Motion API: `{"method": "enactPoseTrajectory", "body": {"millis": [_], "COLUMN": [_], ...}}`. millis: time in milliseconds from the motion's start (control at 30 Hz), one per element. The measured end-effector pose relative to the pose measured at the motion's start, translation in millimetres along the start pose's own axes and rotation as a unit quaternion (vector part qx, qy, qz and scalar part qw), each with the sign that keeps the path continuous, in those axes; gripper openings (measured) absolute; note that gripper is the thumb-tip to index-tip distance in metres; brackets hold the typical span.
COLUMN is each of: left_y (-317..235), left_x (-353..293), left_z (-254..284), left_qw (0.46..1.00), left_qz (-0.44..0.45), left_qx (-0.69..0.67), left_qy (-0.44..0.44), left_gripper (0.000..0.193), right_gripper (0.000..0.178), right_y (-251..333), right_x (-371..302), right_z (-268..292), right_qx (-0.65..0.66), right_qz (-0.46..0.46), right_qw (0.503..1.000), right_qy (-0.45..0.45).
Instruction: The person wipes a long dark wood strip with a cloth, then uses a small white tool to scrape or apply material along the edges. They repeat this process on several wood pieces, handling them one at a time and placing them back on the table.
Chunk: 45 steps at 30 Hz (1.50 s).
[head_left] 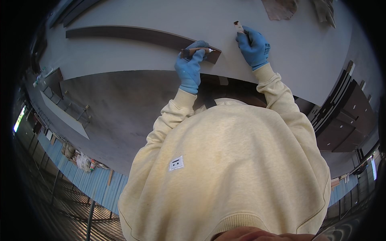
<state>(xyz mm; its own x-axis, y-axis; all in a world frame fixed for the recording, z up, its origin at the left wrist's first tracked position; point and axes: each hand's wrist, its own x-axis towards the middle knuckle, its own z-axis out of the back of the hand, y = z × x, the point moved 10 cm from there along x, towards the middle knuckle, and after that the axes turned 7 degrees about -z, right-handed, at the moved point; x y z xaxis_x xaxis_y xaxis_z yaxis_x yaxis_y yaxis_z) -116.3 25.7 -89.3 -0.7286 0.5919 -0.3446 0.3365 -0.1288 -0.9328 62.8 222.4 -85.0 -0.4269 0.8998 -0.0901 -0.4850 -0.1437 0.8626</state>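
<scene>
My left hand (pixel 188 70), in a blue glove, is closed around a brown, pen-like tube with a white tip (pixel 197 51). The tip points right, over the end of a long, narrow dark brown board (pixel 132 33); whether it touches the board I cannot tell. That board lies on a pale grey table (pixel 157 14). To the right, past the board's end, my right hand (pixel 254 47) wears a matching blue glove. Its fingers pinch a small white piece with a dark end (pixel 238 27), which sticks up from the thumb side; its exact kind is unclear.
More dark boards (pixel 80 11) lie at the far left of the table. Two crumpled brownish cloths (pixel 280 9) rest at the far right edge. Stacked dark panels (pixel 345 114) stand right of the table. A small rack (pixel 78 106) is on the left, on the floor.
</scene>
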Motion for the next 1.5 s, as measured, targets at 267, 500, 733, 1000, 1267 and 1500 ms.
{"method": "enactPoseTrajectory", "body": {"millis": [267, 500, 733, 1000, 1267, 1500], "left_y": [1, 0, 0, 1, -1, -4], "left_x": [2, 2, 2, 1, 0, 0], "left_z": [-2, -1, -1, -1, -2, -3], "left_qw": [1.000, 1.000, 1.000, 0.999, 0.999, 1.000], "left_qz": [0.005, 0.002, -0.002, 0.027, 0.024, 0.011], "left_qx": [0.002, 0.007, 0.009, -0.019, -0.028, -0.018], "left_qy": [0.004, 0.007, 0.006, -0.003, -0.009, -0.014], "left_gripper": [0.027, 0.027, 0.027, 0.027, 0.026, 0.025], "right_gripper": [0.021, 0.022, 0.022, 0.021, 0.018, 0.018], "right_y": [-5, -3, -5, -3, 2, 5], "right_x": [0, 0, -1, 0, 0, 0], "right_z": [-1, -1, -1, -2, -1, 0], "right_qx": [-0.016, -0.018, -0.027, -0.041, -0.036, -0.024], "right_qz": [0.001, 0.006, 0.009, 0.032, 0.033, 0.038], "right_qw": [1.000, 1.000, 1.000, 0.998, 0.999, 0.999], "right_qy": [-0.003, -0.005, -0.009, -0.020, -0.016, -0.017]}}
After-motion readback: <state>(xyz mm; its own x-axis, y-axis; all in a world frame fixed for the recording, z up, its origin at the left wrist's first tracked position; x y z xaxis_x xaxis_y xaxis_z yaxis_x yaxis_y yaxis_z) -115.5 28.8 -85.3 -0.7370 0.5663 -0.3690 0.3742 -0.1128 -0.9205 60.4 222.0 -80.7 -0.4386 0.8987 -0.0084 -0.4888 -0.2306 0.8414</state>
